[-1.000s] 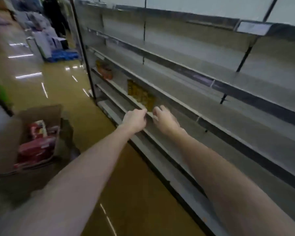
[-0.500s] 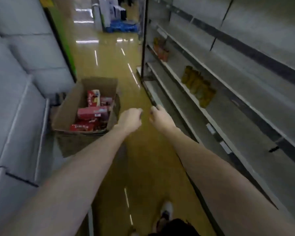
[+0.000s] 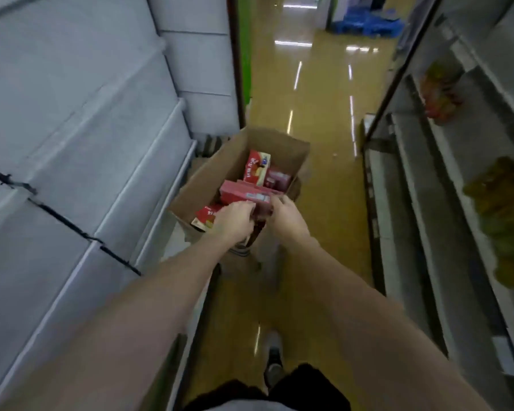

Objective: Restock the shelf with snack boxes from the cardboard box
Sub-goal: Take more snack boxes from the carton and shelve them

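An open cardboard box (image 3: 217, 170) stands on the floor in the aisle, holding several red snack boxes. Both my arms reach down into it. My left hand (image 3: 233, 219) curls over the near edge of a long red snack box (image 3: 242, 192) that lies across the top. My right hand (image 3: 288, 216) grips the same box at its right end. Another red box (image 3: 257, 167) stands upright behind it, and a third (image 3: 205, 216) lies by my left hand. The grey shelf (image 3: 413, 203) to restock runs along the right.
Yellow-green packs (image 3: 505, 209) and orange packs (image 3: 439, 93) sit on the right shelf. Grey shelving (image 3: 72, 143) lines the left side. The tan aisle floor (image 3: 321, 114) runs ahead to blue crates (image 3: 365, 22). My shoe (image 3: 273, 351) is on the floor below.
I turned from the right shelf toward the aisle. Both hands left the shelf edge, swung left and dropped into the cardboard box onto the long red snack box.
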The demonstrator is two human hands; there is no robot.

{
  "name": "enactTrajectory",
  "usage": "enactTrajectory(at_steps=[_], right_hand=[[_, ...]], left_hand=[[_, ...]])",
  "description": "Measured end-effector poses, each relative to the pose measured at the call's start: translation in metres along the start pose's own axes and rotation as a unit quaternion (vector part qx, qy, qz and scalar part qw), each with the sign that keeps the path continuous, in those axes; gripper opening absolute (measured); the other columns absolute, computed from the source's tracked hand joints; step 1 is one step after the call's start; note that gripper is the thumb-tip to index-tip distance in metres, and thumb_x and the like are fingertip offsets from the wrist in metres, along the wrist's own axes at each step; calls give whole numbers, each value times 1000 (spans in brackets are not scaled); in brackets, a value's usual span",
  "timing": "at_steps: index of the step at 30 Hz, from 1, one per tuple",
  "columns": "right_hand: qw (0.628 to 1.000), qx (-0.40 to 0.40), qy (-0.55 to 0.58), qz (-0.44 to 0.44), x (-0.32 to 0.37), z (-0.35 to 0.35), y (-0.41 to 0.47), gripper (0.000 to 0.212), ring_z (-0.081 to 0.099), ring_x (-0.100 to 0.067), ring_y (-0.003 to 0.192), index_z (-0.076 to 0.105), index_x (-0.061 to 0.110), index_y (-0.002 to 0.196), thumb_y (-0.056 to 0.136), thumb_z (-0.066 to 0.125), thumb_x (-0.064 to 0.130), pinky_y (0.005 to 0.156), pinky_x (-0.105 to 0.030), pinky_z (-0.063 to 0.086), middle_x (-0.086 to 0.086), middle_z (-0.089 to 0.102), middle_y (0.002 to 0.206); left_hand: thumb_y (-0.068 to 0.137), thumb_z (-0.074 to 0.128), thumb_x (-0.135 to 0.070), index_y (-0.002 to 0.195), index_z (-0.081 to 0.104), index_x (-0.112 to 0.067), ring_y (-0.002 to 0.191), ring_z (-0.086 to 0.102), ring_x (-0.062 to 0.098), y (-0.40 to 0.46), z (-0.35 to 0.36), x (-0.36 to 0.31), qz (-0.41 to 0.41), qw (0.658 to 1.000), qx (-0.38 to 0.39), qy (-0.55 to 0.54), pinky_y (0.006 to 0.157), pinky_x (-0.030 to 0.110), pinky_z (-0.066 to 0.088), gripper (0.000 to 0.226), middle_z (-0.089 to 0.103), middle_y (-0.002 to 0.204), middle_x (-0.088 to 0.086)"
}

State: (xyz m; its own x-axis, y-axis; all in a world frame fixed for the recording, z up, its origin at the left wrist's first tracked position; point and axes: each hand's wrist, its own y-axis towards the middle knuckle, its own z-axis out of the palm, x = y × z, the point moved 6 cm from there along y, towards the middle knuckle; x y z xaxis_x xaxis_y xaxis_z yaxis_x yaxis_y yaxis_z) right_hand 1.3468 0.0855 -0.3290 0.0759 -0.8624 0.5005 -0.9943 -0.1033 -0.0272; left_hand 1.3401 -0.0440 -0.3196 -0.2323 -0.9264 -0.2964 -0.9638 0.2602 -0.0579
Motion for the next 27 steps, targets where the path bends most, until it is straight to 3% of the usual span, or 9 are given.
enactTrajectory(at_steps=[9, 13, 17, 21, 27], right_hand=[[997, 74, 21, -26, -22, 41, 74, 30, 51, -30, 116, 52, 9, 125, 96, 53, 14, 96, -38, 46, -11, 51, 126], [994, 101, 33, -35, -24, 65, 92, 36, 49, -32, 121, 51, 10, 128, 92, 57, 11, 100, -42, 46, -12, 51, 130], [990, 132, 41, -25, -28, 91, 109, 32, 50, -32, 114, 51, 9, 124, 92, 55, 11, 91, -40, 45, -12, 50, 125], [984, 171, 43, -2, -36, 121, 130, 30, 51, -29, 114, 52, 11, 125, 95, 54, 15, 93, -38, 46, -10, 52, 123], [973, 221, 37, 49, -46, 172, 167, 29, 51, -30, 112, 54, 8, 119, 91, 59, 14, 93, -41, 48, -11, 53, 121]], left_hand=[[93, 52, -24, 108, 59, -19, 106, 61, 25, 41, 25, 37, -108, 994, 16, -3, 81, 37, 48, 17, 64, 112, 3], [90, 56, -18, 106, 58, -15, 106, 60, 25, 57, 32, 54, -143, 989, 20, -31, 86, 39, 47, 16, 64, 110, 7], [88, 55, -16, 95, 56, -12, 98, 62, 29, 73, 49, 81, -181, 980, 30, -72, 79, 40, 50, 9, 64, 101, 10], [90, 54, -17, 94, 57, -9, 98, 61, 31, 92, 68, 107, -193, 974, 50, -110, 79, 38, 48, 10, 64, 104, 14], [88, 56, -17, 109, 59, -3, 109, 57, 34, 129, 113, 153, -178, 970, 128, -102, 89, 45, 48, 24, 61, 113, 16]])
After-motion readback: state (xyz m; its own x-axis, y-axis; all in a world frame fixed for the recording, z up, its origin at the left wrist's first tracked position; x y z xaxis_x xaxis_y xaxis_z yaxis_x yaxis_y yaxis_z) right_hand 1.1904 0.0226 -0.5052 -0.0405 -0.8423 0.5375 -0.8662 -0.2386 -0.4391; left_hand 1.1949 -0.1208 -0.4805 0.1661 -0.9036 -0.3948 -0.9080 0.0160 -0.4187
